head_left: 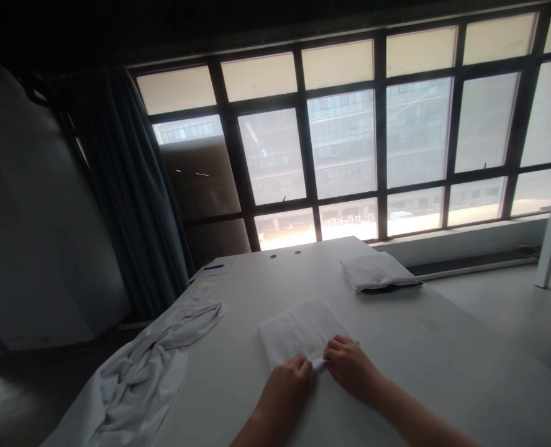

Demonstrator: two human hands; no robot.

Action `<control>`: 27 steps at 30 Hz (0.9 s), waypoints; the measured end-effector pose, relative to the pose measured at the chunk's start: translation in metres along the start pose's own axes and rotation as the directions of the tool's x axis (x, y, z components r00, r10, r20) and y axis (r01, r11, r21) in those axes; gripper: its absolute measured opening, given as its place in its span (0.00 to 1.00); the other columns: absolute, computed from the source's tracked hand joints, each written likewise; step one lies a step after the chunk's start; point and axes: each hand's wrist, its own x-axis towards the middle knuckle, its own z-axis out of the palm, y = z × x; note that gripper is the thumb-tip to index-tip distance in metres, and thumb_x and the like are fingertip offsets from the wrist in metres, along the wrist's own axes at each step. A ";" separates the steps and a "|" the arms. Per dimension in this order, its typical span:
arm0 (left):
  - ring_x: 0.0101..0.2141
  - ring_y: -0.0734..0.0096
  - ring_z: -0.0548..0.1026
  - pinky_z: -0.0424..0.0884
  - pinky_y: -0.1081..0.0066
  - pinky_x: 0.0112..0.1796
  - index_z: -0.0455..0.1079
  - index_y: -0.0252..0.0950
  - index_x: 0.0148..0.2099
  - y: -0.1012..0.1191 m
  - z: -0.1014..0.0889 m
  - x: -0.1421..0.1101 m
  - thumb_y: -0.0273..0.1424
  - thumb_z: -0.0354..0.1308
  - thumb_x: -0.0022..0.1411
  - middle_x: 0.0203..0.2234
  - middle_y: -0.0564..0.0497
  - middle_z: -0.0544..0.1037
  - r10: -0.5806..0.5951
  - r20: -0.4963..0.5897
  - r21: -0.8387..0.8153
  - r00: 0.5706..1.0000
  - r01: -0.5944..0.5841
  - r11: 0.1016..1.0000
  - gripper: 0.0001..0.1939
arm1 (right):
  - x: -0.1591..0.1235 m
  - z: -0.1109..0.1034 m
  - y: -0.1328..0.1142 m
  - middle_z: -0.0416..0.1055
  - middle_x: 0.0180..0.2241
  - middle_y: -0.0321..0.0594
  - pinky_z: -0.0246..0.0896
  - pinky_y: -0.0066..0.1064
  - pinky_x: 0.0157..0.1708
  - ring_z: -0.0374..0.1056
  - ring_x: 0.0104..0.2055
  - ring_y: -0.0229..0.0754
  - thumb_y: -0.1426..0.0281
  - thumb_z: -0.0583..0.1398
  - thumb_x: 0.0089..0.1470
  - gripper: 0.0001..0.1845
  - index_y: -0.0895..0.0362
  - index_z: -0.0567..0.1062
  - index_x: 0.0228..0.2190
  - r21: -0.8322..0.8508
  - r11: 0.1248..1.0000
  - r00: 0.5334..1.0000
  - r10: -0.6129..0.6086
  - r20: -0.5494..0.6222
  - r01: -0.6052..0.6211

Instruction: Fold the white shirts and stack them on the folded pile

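A folded white cloth (pixel 298 329) lies flat on the pale table (pixel 424 347) in front of me. My left hand (pixel 287 380) and my right hand (pixel 350 365) meet at its near edge, both with fingers curled and pinching that edge. The two hands almost touch each other.
A crumpled white garment (pixel 149 366) hangs over the table's left edge. A second folded white cloth (pixel 377 271) rests on a dark flat thing at the far right. A paper with a blue pen (pixel 214 267) lies far left. Large windows and a dark curtain stand behind.
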 end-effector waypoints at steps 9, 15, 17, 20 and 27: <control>0.37 0.64 0.81 0.78 0.70 0.38 0.69 0.40 0.55 -0.012 0.003 -0.005 0.19 0.49 0.63 0.39 0.47 0.81 0.034 -0.381 -0.081 0.924 -0.070 0.994 0.20 | -0.013 -0.003 -0.009 0.72 0.55 0.43 0.67 0.35 0.46 0.73 0.46 0.46 0.71 0.58 0.54 0.23 0.50 0.72 0.52 0.077 0.994 0.994 0.078 -0.080 -0.071; 0.41 0.64 0.82 0.80 0.67 0.41 0.69 0.40 0.55 -0.011 0.002 -0.007 0.25 0.49 0.70 0.45 0.45 0.82 0.234 -0.609 -0.020 0.758 -0.309 0.951 0.15 | -0.016 0.017 -0.020 0.62 0.65 0.44 0.68 0.36 0.52 0.72 0.54 0.47 0.76 0.53 0.54 0.33 0.49 0.65 0.62 0.212 0.970 0.980 0.152 -0.130 -0.122; 0.40 0.65 0.83 0.80 0.68 0.40 0.69 0.40 0.54 -0.003 0.002 -0.006 0.26 0.49 0.70 0.45 0.45 0.83 0.270 -0.598 0.004 0.754 -0.334 0.943 0.14 | -0.013 0.014 -0.016 0.70 0.59 0.42 0.67 0.35 0.52 0.73 0.53 0.45 0.78 0.52 0.55 0.27 0.49 0.73 0.53 0.266 0.957 0.982 0.148 -0.120 -0.112; 0.38 0.62 0.83 0.80 0.65 0.38 0.70 0.39 0.55 0.007 0.000 -0.006 0.28 0.50 0.69 0.42 0.45 0.83 0.265 -0.557 0.021 0.787 -0.306 0.952 0.14 | -0.009 0.002 -0.005 0.76 0.49 0.41 0.66 0.34 0.52 0.74 0.50 0.44 0.78 0.50 0.57 0.21 0.51 0.77 0.45 0.325 0.937 0.975 0.177 -0.135 -0.126; 0.36 0.65 0.83 0.79 0.68 0.35 0.67 0.37 0.56 -0.003 -0.009 -0.007 0.30 0.44 0.74 0.40 0.47 0.83 0.302 -0.589 0.021 0.749 -0.360 0.933 0.14 | -0.007 -0.015 -0.002 0.70 0.54 0.45 0.64 0.36 0.54 0.71 0.53 0.46 0.80 0.53 0.50 0.26 0.52 0.73 0.49 0.352 0.932 0.968 0.157 -0.196 -0.080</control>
